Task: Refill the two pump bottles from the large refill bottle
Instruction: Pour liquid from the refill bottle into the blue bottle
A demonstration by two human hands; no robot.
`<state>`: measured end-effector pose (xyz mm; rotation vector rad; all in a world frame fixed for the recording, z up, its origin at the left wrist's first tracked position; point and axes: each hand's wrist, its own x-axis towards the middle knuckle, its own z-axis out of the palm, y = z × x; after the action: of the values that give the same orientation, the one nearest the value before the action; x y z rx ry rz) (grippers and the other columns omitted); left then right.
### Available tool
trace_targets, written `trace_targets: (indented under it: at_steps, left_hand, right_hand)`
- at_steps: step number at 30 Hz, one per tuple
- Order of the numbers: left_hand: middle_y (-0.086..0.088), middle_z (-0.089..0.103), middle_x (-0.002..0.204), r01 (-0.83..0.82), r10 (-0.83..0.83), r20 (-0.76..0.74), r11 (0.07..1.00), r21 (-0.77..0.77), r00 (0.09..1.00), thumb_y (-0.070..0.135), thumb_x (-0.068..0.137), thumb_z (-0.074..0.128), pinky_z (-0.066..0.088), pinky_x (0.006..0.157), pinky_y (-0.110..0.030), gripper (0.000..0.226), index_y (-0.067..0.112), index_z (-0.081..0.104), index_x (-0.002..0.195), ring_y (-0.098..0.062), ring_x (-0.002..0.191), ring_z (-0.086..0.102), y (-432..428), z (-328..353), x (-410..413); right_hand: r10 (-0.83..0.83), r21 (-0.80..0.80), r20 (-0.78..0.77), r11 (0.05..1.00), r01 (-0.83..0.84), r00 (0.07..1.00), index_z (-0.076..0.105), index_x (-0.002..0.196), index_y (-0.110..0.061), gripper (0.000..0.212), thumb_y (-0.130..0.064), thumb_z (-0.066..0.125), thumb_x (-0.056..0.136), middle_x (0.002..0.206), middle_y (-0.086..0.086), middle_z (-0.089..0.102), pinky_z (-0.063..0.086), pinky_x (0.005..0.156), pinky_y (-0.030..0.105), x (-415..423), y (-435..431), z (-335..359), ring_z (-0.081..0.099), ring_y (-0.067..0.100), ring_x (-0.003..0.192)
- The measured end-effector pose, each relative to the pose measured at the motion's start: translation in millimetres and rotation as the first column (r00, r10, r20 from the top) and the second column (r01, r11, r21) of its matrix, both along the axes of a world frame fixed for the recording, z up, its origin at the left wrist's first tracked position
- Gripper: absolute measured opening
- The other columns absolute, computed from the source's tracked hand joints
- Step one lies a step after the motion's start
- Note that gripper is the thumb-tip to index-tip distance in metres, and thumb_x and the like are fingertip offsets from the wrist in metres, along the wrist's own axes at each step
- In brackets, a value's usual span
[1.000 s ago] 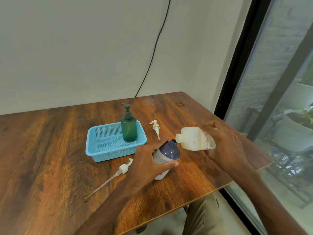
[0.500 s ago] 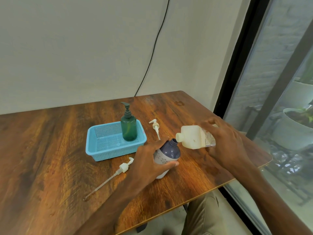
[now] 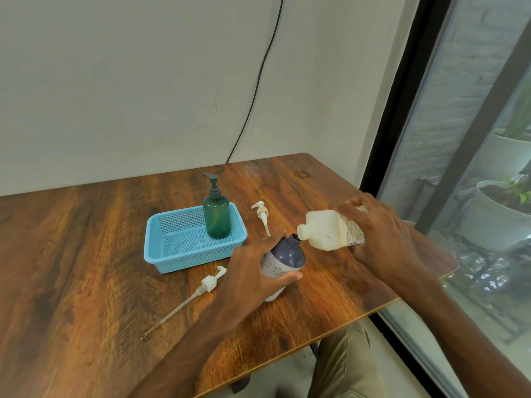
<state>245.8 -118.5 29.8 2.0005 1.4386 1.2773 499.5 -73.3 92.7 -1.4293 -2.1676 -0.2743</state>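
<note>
My left hand (image 3: 253, 275) grips a purple-and-white bottle (image 3: 284, 261) with its pump off, tilted toward the right on the wooden table (image 3: 86, 282). The cream refill bottle (image 3: 326, 232) lies almost horizontal in my right hand (image 3: 382, 239), its open mouth touching the purple bottle's neck. A green pump bottle (image 3: 217, 215) with its pump on stands upright in the blue basket (image 3: 172, 254). Two loose white pumps lie on the table: a long-tubed pump (image 3: 208, 284) left of my left hand and a smaller pump (image 3: 262, 215) right of the basket.
A black cable (image 3: 258, 81) runs down the wall behind the table. The table's right edge is close to a glass window with a black frame (image 3: 402, 110); white plant pots (image 3: 494, 214) stand outside. My knee shows under the front edge.
My right hand has tipped the refill bottle further and brought its mouth down onto the purple bottle's neck. The left hand has kept its hold on the purple bottle.
</note>
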Motion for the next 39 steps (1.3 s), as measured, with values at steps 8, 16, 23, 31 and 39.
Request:
trace_targets:
  at_steps: [8, 16, 23, 31, 39]
  left_hand:
    - [0.011, 0.071, 0.131, 0.002, -0.003, 0.016, 1.0, 0.019, 1.0, 0.053, 0.071, 0.091, 0.058, 0.095, -0.024, 0.081, 0.024, 0.062, 0.141, -0.001, 0.115, 0.066, -3.5, 3.9, 2.5]
    - [0.011, 0.07, 0.134, -0.009, 0.009, 0.005, 1.0, 0.02, 1.0, 0.056, 0.071, 0.089, 0.058, 0.097, -0.028, 0.084, 0.025, 0.06, 0.144, -0.003, 0.119, 0.065, -2.3, 0.4, 0.9]
    - [0.012, 0.07, 0.134, 0.004, -0.004, 0.026, 1.0, 0.01, 1.0, 0.062, 0.071, 0.086, 0.059, 0.096, -0.027, 0.086, 0.026, 0.059, 0.144, -0.002, 0.119, 0.064, -3.7, 0.6, 0.1]
    - [0.013, 0.069, 0.133, 0.003, -0.004, 0.019, 1.0, 0.02, 1.0, 0.055, 0.071, 0.09, 0.055, 0.094, -0.015, 0.083, 0.026, 0.06, 0.143, 0.003, 0.117, 0.063, -3.7, 1.6, 0.4]
    - [0.013, 0.069, 0.135, 0.003, -0.004, 0.029, 1.0, 0.008, 1.0, 0.059, 0.07, 0.088, 0.057, 0.097, -0.022, 0.088, 0.025, 0.058, 0.146, 0.001, 0.12, 0.063, -2.1, -0.6, 0.1]
  right_hand:
    - [0.022, 0.019, 0.033, 1.0, -0.023, 0.999, 0.056, 0.133, -0.032, 0.081, -0.012, 0.089, 0.062, 0.127, 0.001, 0.053, 0.05, 0.087, 0.045, 1.5, 4.2, 1.3, 0.05, 0.027, 0.119]
    - [0.037, 0.014, 0.045, 0.999, -0.038, 0.998, 0.057, 0.133, -0.031, 0.078, -0.014, 0.088, 0.064, 0.128, 0.004, 0.055, 0.051, 0.088, 0.048, 1.8, 7.3, 2.0, 0.05, 0.029, 0.12]
    - [0.051, 0.006, 0.04, 0.999, -0.051, 0.998, 0.059, 0.133, -0.029, 0.075, -0.014, 0.087, 0.066, 0.129, 0.006, 0.056, 0.05, 0.09, 0.048, -0.1, 7.2, 4.4, 0.05, 0.031, 0.122]
    - [0.053, 0.012, 0.049, 0.998, -0.054, 0.997, 0.058, 0.133, -0.03, 0.076, -0.016, 0.089, 0.065, 0.127, 0.005, 0.057, 0.05, 0.089, 0.049, 0.6, 8.3, 4.0, 0.051, 0.03, 0.12]
    - [0.049, -0.005, 0.048, 0.999, -0.049, 0.998, 0.057, 0.134, -0.032, 0.079, -0.012, 0.088, 0.064, 0.129, 0.004, 0.055, 0.049, 0.091, 0.048, -0.5, 6.1, 6.9, 0.049, 0.03, 0.122]
